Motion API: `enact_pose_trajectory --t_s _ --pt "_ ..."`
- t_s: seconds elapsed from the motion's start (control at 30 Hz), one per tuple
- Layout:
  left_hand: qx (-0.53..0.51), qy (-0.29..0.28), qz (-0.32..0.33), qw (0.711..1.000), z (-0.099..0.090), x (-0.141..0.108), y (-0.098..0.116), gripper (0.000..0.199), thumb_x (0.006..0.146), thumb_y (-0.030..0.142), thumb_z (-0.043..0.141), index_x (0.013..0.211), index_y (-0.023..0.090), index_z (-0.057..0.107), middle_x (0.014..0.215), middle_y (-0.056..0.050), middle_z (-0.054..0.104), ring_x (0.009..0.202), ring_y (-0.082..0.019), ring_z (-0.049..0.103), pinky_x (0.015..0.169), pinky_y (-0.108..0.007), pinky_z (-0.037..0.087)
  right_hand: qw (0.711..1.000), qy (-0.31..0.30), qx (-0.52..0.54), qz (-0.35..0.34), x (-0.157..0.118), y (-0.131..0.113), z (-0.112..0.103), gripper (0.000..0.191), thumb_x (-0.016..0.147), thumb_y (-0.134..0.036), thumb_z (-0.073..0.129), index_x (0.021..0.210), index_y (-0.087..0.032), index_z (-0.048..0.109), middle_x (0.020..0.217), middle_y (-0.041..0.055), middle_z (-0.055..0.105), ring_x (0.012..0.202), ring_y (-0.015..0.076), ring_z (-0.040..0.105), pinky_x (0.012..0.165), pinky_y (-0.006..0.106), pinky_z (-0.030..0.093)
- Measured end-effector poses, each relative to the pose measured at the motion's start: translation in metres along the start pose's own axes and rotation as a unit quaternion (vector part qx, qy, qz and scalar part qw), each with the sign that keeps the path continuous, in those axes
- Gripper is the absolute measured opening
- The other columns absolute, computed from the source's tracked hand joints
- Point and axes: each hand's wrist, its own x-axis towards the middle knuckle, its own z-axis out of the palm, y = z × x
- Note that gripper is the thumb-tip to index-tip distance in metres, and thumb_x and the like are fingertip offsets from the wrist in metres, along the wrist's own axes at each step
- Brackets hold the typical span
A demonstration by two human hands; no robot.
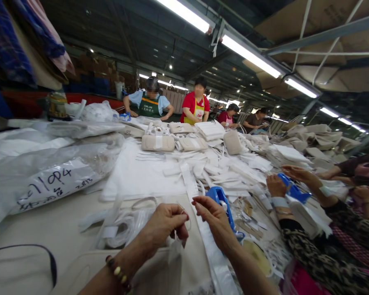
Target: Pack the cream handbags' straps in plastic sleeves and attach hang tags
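Near the middle of the table, my left hand (pixel 169 223), with a beaded bracelet at its wrist, is pinched on a thin pale cord. A beige fabric piece (pixel 160 270) lies below that hand. My right hand (pixel 213 219) is to its right, its thumb and forefinger near each other but apart, and no object shows between them. A blue tape dispenser (pixel 223 205) stands just behind the right hand. The strip of white labels (pixel 207 241) runs beneath it. Coiled clear straps (pixel 121 231) lie left of my left hand.
A large marked plastic bag (pixel 61 180) covers the left side. White sheets (pixel 141 172) and wrapped beige bundles (pixel 158 143) lie ahead. At the right, another person's hands (pixel 276 186) are beside a second blue dispenser (pixel 293 189). Several people stand across the table.
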Motion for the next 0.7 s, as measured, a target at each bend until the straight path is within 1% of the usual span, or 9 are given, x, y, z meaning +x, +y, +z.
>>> enact_pose_trajectory --t_s 0.03,0.07,0.13,0.2,0.27,0.33,0.43,0.57,0.7 --pt "0.000 0.003 0.004 1.000 -0.003 0.000 0.003 0.027 0.064 0.040 0.061 0.067 0.014 0.059 0.049 -0.003 0.063 0.042 -0.010 0.051 0.043 -0.020 0.028 1.000 -0.008 0.000 -0.002 0.000 0.006 -0.001 0.036 0.071 -0.048 0.071 0.095 -0.021 0.068 0.090 0.0030 0.068 0.076 0.0145 0.057 0.065 0.026 0.042" --pt "-0.003 0.005 0.009 1.000 -0.006 0.000 0.006 0.028 0.065 0.042 0.062 0.068 0.014 0.060 0.051 -0.003 0.064 0.043 -0.010 0.052 0.042 -0.020 0.028 0.999 -0.032 0.010 0.001 0.001 0.013 -0.002 0.036 0.073 -0.047 0.069 0.099 -0.022 0.067 0.096 0.0033 0.067 0.088 0.0173 0.058 0.075 0.029 0.043" --pt "-0.018 0.005 0.026 0.999 -0.010 0.000 0.011 0.031 0.065 0.044 0.064 0.070 0.013 0.061 0.056 -0.004 0.066 0.044 -0.009 0.054 0.041 -0.019 0.029 0.992 -0.107 0.062 0.009 0.000 0.027 0.002 0.041 0.075 -0.046 0.067 0.109 -0.023 0.065 0.108 0.0041 0.065 0.105 0.0209 0.054 0.091 0.035 0.039" --pt "-0.046 0.003 0.045 0.998 -0.013 0.000 0.016 0.032 0.066 0.044 0.067 0.072 0.012 0.063 0.059 -0.003 0.066 0.042 -0.008 0.053 0.040 -0.019 0.029 0.976 -0.178 0.125 0.016 -0.001 0.038 0.009 0.053 0.070 -0.045 0.072 0.117 -0.025 0.061 0.117 0.0046 0.062 0.110 0.0234 0.053 0.097 0.039 0.035" --pt "-0.077 0.000 0.055 0.995 -0.014 0.000 0.020 0.032 0.068 0.042 0.069 0.076 0.012 0.065 0.059 -0.002 0.065 0.039 -0.007 0.051 0.039 -0.018 0.029 0.965 -0.216 0.151 0.017 -0.002 0.044 0.019 0.065 0.059 -0.041 0.080 0.119 -0.026 0.059 0.121 0.0040 0.060 0.112 0.0248 0.052 0.098 0.041 0.035" --pt "-0.099 0.004 0.062 0.993 -0.015 0.001 0.023 0.030 0.070 0.041 0.069 0.080 0.012 0.067 0.064 -0.002 0.067 0.036 -0.005 0.048 0.039 -0.018 0.029 0.962 -0.225 0.155 0.015 -0.003 0.046 0.028 0.068 0.052 -0.035 0.085 0.115 -0.026 0.061 0.115 0.0030 0.063 0.110 0.0246 0.053 0.096 0.040 0.036" --pt "-0.107 0.017 0.080 0.991 -0.016 0.003 0.027 0.028 0.071 0.039 0.069 0.078 0.013 0.067 0.079 -0.006 0.071 0.033 -0.002 0.045 0.037 -0.018 0.027 0.951 -0.229 0.205 0.037 -0.002 0.048 0.036 0.056 0.053 -0.031 0.084 0.105 -0.021 0.065 0.097 0.0024 0.066 0.093 0.0207 0.059 0.085 0.034 0.042" --pt "-0.086 0.026 0.102 0.991 -0.018 0.004 0.032 0.027 0.074 0.040 0.066 0.078 0.013 0.067 0.088 -0.009 0.072 0.029 -0.001 0.040 0.033 -0.018 0.024 0.939 -0.205 0.262 0.093 -0.002 0.053 0.037 0.050 0.049 -0.024 0.085 0.096 -0.018 0.067 0.083 0.0014 0.066 0.072 0.0155 0.060 0.066 0.026 0.045" --pt "-0.065 0.015 0.115 0.991 -0.019 0.004 0.033 0.025 0.078 0.038 0.063 0.080 0.014 0.069 0.092 -0.009 0.071 0.029 0.001 0.037 0.032 -0.017 0.018 0.931 -0.195 0.288 0.107 -0.002 0.054 0.037 0.055 0.044 -0.018 0.087 0.094 -0.017 0.066 0.074 -0.0016 0.067 0.063 0.0109 0.059 0.060 0.021 0.045"
